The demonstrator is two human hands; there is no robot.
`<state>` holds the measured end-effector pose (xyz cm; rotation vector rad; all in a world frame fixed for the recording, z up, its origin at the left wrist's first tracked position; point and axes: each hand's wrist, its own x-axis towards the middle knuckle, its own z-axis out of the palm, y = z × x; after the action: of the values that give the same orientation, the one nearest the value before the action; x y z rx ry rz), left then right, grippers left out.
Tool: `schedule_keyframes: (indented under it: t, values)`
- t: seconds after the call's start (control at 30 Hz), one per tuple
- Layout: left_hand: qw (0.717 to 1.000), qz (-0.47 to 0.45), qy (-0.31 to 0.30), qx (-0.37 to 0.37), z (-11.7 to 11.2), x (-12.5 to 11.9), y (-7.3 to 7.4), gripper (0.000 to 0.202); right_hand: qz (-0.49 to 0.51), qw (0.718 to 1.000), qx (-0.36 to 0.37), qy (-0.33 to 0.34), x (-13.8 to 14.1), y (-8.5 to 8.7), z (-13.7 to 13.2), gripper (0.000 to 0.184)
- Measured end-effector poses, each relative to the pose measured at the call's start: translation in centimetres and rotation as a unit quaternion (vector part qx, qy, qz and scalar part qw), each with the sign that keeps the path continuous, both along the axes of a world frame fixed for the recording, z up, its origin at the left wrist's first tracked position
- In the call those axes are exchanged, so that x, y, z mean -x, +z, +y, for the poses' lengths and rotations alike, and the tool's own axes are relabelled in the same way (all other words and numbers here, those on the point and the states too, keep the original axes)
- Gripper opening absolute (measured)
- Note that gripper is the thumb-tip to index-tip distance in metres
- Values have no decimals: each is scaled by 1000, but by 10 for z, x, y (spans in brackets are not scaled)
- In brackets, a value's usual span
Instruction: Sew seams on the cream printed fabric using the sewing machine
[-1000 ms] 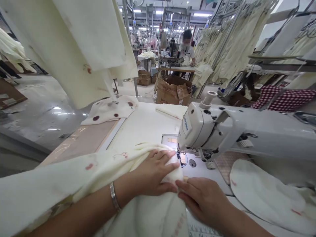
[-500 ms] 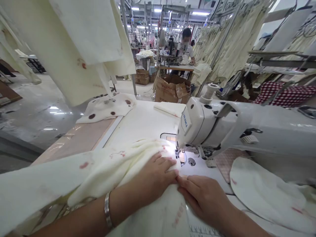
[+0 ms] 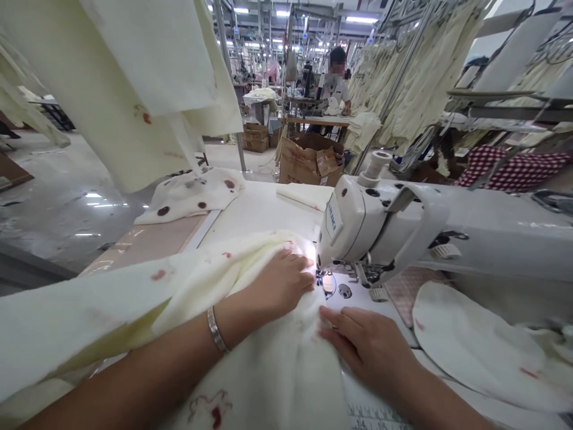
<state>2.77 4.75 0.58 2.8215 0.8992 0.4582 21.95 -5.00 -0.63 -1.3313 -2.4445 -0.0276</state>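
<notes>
Cream fabric with small red prints lies bunched across the machine bed, its right edge at the needle area of a white sewing machine. Resting on top of the cloth, just left of the needle, my left hand has its fingers stretched out and laid flat. My right hand is in front of the needle and pinches the fabric's right edge between thumb and fingers. A lamp glow brightens the cloth by the needle. The stitch line itself is too small to make out.
A cream piece with brown spots sits at the table's far left. More cream cloth hangs above it. Rounded cream pieces lie right of my right hand. Beyond are a cardboard box and a person at another machine.
My left hand has slid forward and slightly left with the fabric, away from my right hand's fingertips. The right hand has barely moved. More cloth has gathered behind the needle.
</notes>
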Motion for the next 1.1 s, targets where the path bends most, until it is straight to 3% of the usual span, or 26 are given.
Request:
schedule_keyframes:
  t: [0.17,0.27,0.43,0.5,0.57,0.63,0.7,0.8,0.87,0.97,1.1]
  values:
    - [997,-9,66,27,-10,-3,4,18,-8,999,22,-40,4,2,-4,20]
    - [996,-9,91,16,-7,-6,-3,26,-38,999,-18,-30,2,2,4,20]
    - [999,-2,51,-5,42,-17,-11,31,-51,987,-139,-57,-21,4,34,23]
    - [999,-3,47,-3,63,-22,-8,31,-46,984,-163,-52,-27,6,39,19]
    - [997,-12,74,4,67,-24,0,27,-46,985,-166,-11,-28,6,36,16]
    - [992,-26,120,14,47,-21,10,20,-42,988,-141,48,-24,7,28,18]
    - [988,-42,143,36,9,-14,19,16,-22,990,-107,93,-19,7,19,20]
    - [991,-42,85,93,-54,1,24,24,20,991,-57,119,-12,8,9,18]
    - [993,-27,59,100,-78,7,20,23,36,991,-26,124,-8,9,7,15]
    - [992,-56,64,91,-83,10,12,8,48,993,-2,111,-2,9,6,10]
    - [989,-100,71,78,-71,8,6,16,57,994,-47,78,5,9,6,14]
